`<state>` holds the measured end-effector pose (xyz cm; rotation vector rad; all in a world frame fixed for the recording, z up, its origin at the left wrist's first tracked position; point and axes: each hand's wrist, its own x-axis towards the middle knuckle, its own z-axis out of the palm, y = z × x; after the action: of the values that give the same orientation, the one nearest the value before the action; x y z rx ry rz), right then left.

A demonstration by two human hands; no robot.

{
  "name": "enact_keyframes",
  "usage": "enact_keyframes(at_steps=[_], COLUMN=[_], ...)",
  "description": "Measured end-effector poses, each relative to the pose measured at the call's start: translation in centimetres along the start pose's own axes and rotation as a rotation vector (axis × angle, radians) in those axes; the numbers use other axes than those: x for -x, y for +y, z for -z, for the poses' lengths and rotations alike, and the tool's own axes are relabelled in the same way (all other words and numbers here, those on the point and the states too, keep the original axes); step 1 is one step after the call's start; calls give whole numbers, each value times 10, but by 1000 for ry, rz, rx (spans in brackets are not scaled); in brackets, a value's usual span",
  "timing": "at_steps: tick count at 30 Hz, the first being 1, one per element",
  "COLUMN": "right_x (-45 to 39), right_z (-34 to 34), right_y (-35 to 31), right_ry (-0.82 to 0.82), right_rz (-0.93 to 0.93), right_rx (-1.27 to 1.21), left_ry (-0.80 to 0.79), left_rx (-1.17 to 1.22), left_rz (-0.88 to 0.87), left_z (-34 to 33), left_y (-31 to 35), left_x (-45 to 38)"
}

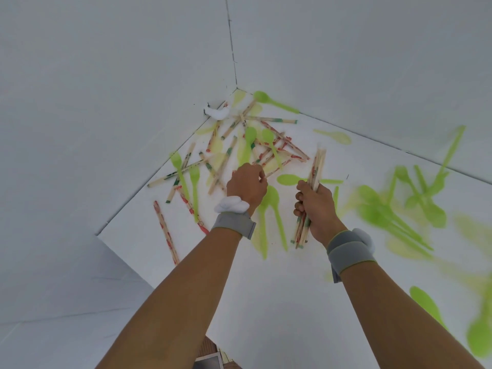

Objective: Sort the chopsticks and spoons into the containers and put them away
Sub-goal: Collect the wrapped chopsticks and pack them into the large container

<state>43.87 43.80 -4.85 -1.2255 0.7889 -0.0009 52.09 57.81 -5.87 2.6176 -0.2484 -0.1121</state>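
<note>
Several wooden chopsticks [266,153] and bright green plastic spoons [250,137] lie tangled on a white table [266,288], piled toward its far corner. My right hand [316,206] grips a bundle of chopsticks [316,166], held upright with the ends sticking out above and below the fist. My left hand [247,185] reaches into the pile with curled fingers; its fingertips are hidden behind the hand, so what they touch cannot be told. More green spoons [394,211] lie blurred at the right. No container is in view.
White walls [133,75] meet at the far corner behind the pile. A white lump [218,113] sits at that corner. The table's left edge [125,206] drops to a pale floor. A loose chopstick [166,233] lies near that edge.
</note>
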Motion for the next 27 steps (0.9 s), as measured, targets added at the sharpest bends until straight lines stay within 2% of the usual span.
enact_keyframes(at_steps=[9,18,23,27], right_x=[-24,-32,-30,-25], right_z=[11,-3,-1,2], right_y=[-10,-13,-13,-17], right_ry=[34,7,6,13], right_rz=[-1,-9,-12,-14], right_rx=[-7,7,-5,-22], left_ry=[64,-18,-51,-213], left_rx=[-104,-197,61,482], left_rz=[75,1,152,206], left_z=[-17,-14,-1,21], left_y=[8,13,30,40], left_x=[-31,-35,-28,-24])
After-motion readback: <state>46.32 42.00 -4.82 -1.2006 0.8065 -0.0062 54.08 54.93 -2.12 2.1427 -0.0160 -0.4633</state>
